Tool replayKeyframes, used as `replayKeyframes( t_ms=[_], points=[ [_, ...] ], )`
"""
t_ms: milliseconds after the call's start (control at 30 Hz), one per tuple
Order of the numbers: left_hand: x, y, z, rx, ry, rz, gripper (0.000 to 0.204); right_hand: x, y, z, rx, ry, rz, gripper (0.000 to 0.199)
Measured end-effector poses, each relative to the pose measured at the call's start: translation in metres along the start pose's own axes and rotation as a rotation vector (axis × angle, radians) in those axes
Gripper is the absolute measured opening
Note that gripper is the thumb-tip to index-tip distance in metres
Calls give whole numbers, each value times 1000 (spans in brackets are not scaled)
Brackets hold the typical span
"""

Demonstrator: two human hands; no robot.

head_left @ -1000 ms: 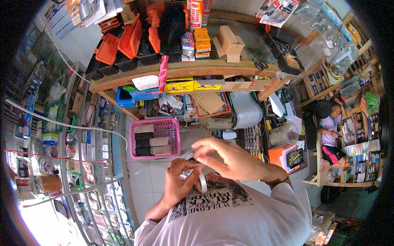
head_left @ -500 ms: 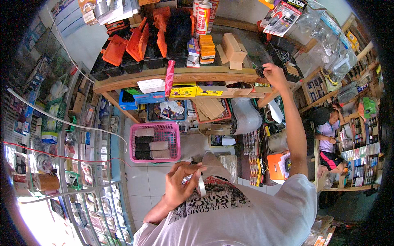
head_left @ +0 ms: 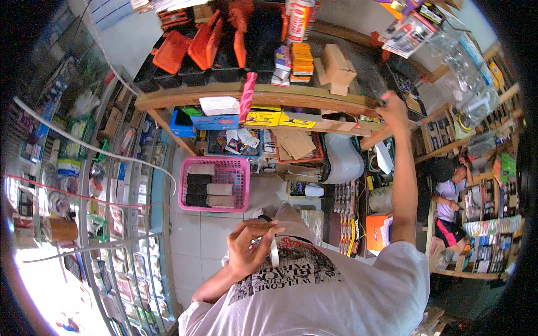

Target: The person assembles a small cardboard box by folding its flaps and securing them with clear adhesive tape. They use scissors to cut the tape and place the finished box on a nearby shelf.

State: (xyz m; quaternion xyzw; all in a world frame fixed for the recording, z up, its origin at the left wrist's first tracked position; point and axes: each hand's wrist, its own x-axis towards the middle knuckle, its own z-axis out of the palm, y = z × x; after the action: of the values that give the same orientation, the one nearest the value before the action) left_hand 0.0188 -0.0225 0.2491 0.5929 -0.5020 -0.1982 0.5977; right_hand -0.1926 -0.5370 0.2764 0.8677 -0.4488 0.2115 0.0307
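My left hand (head_left: 248, 246) is held in front of my shirt, its fingers curled and pinched together. From them a narrow white roll (head_left: 274, 253) sticks out, seen nearly edge-on, like a roll of tape. My right arm is stretched out far to the right, and my right hand (head_left: 395, 112) is at the right end of the wooden shelf (head_left: 325, 102). Its fingers are closed around a small dark thing (head_left: 384, 102), blurred and too small to name. An open cardboard box (head_left: 338, 73) stands on the shelf to the left of that hand.
Orange-lidded black bins (head_left: 171, 53) and a sealant tube (head_left: 300, 21) stand on the shelf. Below is a pink basket (head_left: 245, 185) with grey and black bundles. A glass display case (head_left: 129, 196) lines the left. A person (head_left: 448, 196) sits at the right.
The view has shifted, moving the shelf a little right in the picture. My right hand has moved slightly, its fingers still closed. My left hand keeps its hold on the white roll.
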Motion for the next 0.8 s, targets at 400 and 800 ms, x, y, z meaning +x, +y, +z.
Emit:
replayKeyframes(
  t_ms=[400, 800],
  points=[
    [15, -22, -34, -833, -501, -461, 101, -143, -107, -91, 1073, -801, -506, 90],
    [40, -18, -41, -1036, -666, -628, 114, -158, -190, -95, 902, -1326, -840, 64]
  ],
)
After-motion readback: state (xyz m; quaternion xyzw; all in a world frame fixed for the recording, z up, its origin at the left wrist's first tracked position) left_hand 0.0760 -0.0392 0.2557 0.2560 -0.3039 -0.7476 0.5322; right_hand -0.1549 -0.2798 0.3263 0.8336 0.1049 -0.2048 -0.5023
